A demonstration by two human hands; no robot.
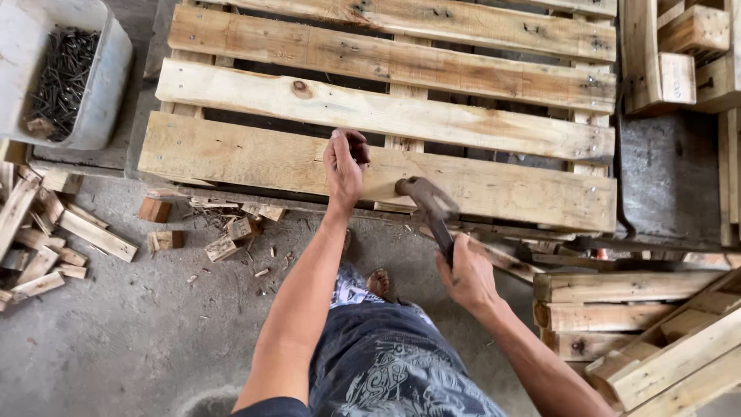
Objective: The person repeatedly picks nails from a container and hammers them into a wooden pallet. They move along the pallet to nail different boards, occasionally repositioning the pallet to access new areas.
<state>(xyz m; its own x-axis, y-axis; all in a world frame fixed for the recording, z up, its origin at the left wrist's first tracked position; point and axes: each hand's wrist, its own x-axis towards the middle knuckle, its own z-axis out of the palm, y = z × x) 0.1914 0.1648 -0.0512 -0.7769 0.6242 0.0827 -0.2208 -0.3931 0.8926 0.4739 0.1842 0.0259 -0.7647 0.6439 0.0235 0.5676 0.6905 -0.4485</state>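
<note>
left hand [343, 166]: resting on the nearest board of the wooden pallet [270, 158], fingers curled in a narrow grip like it's pinching something small against the wood; too small to make out what.
right hand [467, 274]: grip wrapped tight round the handle of a hammer [428, 202], holding it low on the shaft.
hammer: head is blurry, sits just over the front board, right beside the left hand, a bit to its right.
pallet: lies flat, pale slats running left to right, front edge near the person's legs.
white tub [104, 85]: top left, beside the pallet, loaded with dark nails [62, 77].
floor [139, 340]: grey concrete, with wood offcuts [166, 239] and splinters scattered by the pallet's front left corner.
stacked pallets [617, 309]: bottom right, just past the right forearm.
</note>
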